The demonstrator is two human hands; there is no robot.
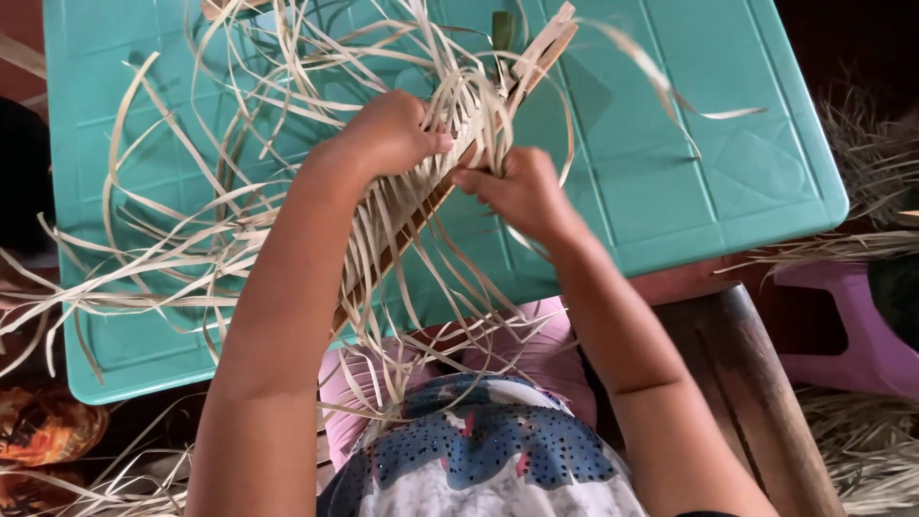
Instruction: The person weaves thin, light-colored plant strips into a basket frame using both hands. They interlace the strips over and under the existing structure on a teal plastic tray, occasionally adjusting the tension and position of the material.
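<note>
Near the table's [766, 191] middle, our left hand [388, 134] and right hand [522, 191] pinch the weave [402, 215]: light, springy strips, probably best gripped at the woven band.

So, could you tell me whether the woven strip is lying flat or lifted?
Lifted: the woven strip is tilted above the teal table, between both hands.

A home weaving spot is showing here: pale palm-leaf strips [191, 239] are sprawling across a teal plastic desk [670, 191], dried fronds [862, 450] are piling on the floor at right, beside a purple plastic stool [852, 335].
</note>
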